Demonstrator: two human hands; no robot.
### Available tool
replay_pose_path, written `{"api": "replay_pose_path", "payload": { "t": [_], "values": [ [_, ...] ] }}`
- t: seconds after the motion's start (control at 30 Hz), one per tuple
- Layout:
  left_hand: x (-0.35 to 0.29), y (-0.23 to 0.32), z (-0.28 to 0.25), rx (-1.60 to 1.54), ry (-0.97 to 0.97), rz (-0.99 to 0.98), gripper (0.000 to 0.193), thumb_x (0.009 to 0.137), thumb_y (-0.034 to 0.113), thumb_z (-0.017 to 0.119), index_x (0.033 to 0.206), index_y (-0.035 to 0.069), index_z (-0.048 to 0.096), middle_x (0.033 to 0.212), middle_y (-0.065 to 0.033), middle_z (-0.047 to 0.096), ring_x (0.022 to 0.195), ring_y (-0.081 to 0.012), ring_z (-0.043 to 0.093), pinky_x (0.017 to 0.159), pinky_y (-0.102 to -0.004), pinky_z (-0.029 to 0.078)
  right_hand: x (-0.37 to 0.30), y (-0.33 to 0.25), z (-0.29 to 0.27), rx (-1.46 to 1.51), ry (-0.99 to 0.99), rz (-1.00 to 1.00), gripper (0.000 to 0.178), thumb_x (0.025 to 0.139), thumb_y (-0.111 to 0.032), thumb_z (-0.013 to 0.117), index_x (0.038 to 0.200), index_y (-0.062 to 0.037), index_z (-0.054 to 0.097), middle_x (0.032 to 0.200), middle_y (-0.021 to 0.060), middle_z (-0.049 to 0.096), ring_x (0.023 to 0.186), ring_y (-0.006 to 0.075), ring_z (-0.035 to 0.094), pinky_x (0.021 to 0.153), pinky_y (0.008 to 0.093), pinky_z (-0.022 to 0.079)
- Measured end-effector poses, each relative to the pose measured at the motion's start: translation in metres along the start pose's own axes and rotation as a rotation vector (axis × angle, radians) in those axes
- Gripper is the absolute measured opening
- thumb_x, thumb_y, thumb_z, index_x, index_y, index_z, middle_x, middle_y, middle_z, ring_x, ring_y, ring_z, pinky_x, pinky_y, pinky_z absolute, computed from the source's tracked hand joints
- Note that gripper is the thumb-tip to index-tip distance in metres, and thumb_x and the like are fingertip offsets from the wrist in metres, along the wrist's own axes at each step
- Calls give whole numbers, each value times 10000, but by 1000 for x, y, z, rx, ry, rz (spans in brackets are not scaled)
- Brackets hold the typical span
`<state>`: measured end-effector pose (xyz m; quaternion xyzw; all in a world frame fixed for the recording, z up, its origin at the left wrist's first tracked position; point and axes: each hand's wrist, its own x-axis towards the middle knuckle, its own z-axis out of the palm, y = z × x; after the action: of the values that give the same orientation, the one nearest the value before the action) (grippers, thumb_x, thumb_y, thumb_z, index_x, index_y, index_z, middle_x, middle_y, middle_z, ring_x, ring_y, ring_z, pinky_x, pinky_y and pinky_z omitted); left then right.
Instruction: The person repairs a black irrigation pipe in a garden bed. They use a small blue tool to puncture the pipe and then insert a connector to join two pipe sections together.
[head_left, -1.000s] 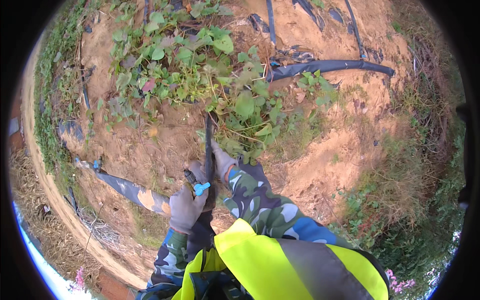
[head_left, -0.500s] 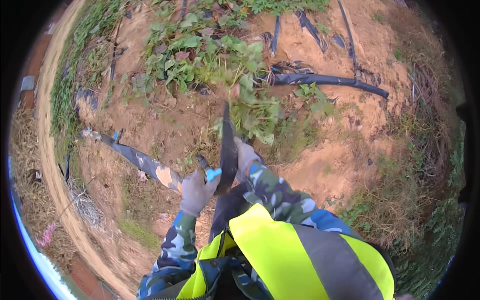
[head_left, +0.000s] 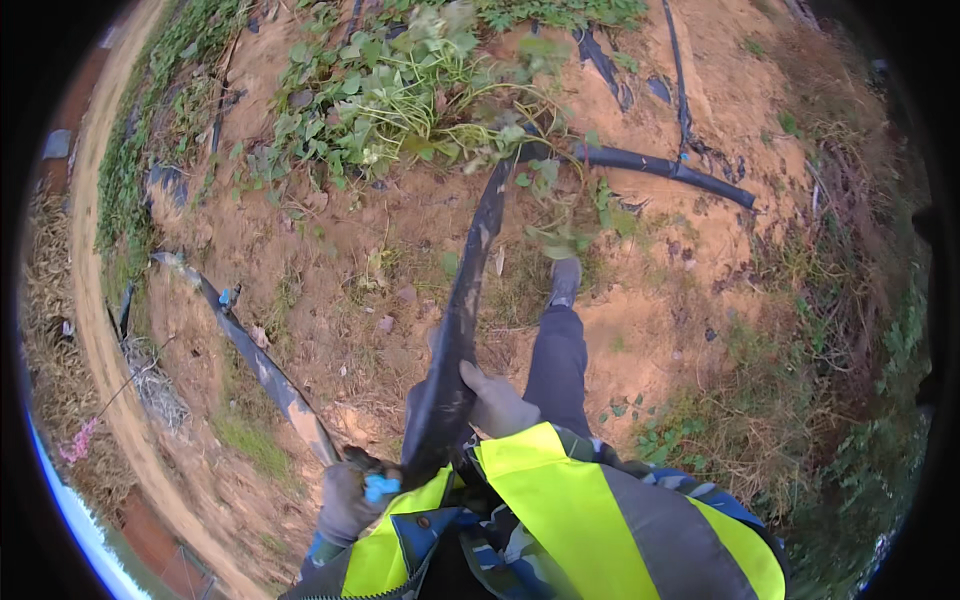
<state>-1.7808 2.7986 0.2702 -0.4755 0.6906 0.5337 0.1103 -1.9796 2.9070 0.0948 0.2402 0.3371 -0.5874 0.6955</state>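
Note:
A long black flat irrigation hose [head_left: 463, 300] runs from the green vines down toward my body. My right hand [head_left: 497, 402], in a grey glove, is closed on this hose near my waist, its thumb along the edge. Lower left, my gloved left hand [head_left: 348, 500] is closed around the hose beside a blue plastic fitting [head_left: 380, 488]; the fingers are partly hidden. From there a dirt-marked stretch of hose [head_left: 262, 370] slants away to the far left, with another blue fitting [head_left: 228, 297] on it.
Leafy vines [head_left: 400, 100] lie tangled over the hose ahead. A further black hose piece [head_left: 670, 170] rests on bare soil at the right. Dry brush [head_left: 780, 400] borders the right side. A dirt track [head_left: 105, 330] curves along the left. My shoe [head_left: 565, 283] stands forward.
Both hands have pulled back toward my body, drawing the hose out longer and straighter. The vines have shifted. My foot now shows ahead.

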Motion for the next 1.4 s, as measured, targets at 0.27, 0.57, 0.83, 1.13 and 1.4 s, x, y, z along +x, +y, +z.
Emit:
{"api": "replay_pose_path", "payload": {
  "t": [0.27, 0.57, 0.83, 1.13, 1.4],
  "values": [
    [39, 132, 25, 194, 159, -34, 129, 778, 125, 744, 706, 105, 639, 675, -67, 681, 617, -265, 642, 596, -368, 508, 148, -224, -32, 151, -9, -126, 490, 1016, -489, 532, 1314, -110, 619, 1067, 27, 703, 882, 181, 668, 832, 365, 556],
    [52, 115, 0, 95, 350, -100, 232, 940, 214, 666, 1070, 32, 604, 884, -46, 632, 734, -160, 563, 657, -327, 477, -72, -429, 46, -190, -187, -356, 349, 1011, -256, 515, 1194, 18, 629, 1176, 112, 657, 1101, 210, 630, 1094, 371, 407],
    [119, 2, -27, -202, -356, -325, 490, 872, 134, 748, 1298, -9, 553, 1194, -84, 674, 1056, -178, 622, 918, -323, 493, -3, -311, -25, -1104, 76, -404, 443, 939, -378, 619, 1122, 23, 664, 1063, 162, 704, 875, 275, 692, 908, 331, 518],
    [355, 120, -114, 719, -854, -277, 448, 904, 354, 678, 1166, 0, 594, 1004, -103, 636, 909, -234, 606, 871, -400, 511, 9, -297, -24, -979, 333, -52, 651, 915, -571, 581, 1064, 56, 675, 908, 176, 699, 726, 254, 694, 591, 367, 543],
    [577, 211, 155, 285, -259, -230, 840, 861, 636, 622, 1336, -54, 565, 1295, -246, 614, 1156, -325, 610, 991, -363, 471, 24, -300, -58, -1037, 376, 129, 696, 928, -603, 559, 1063, 71, 673, 826, 203, 694, 713, 279, 712, 629, 386, 553]
  ]
}}
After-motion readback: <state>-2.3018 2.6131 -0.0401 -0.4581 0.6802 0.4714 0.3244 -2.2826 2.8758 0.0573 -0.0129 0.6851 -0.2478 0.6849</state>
